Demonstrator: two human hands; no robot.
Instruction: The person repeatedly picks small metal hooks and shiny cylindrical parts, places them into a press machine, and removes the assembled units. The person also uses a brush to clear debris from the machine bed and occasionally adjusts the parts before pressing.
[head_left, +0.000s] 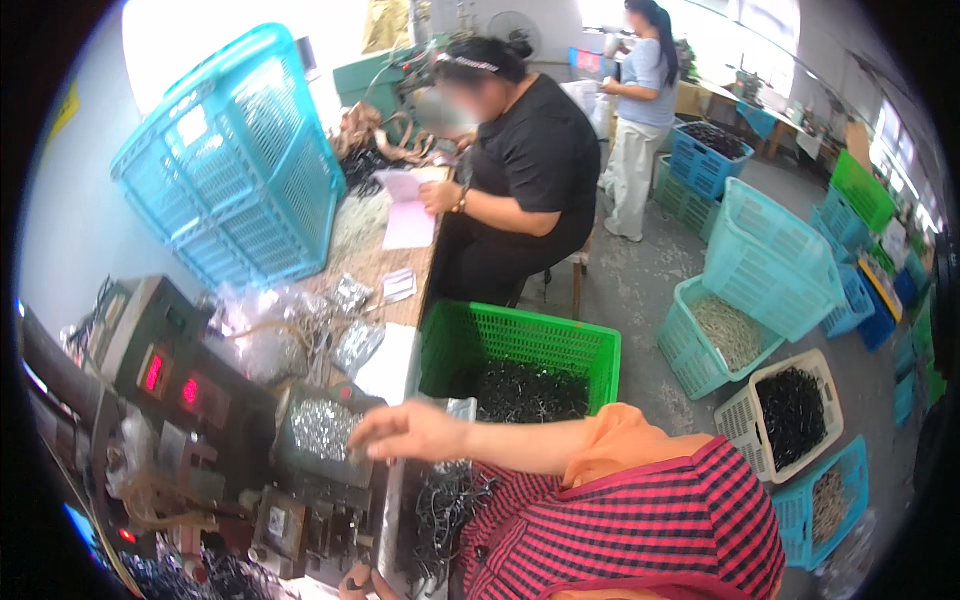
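I am reaching my right hand across to the tray of small silvery parts on the counter, its grip pinching loosely at the tray's near edge; whether a part sits between the fingertips I cannot tell. My left hand is only just showing at the lower edge, its grip hidden. The risk I am judging: my sleeve dragging over the black wire pieces just beside the tray and pulling them off the edge, or my fingers knocking parts loose. Counting: one tray, one green basket, two red displays on the machine, two other people.
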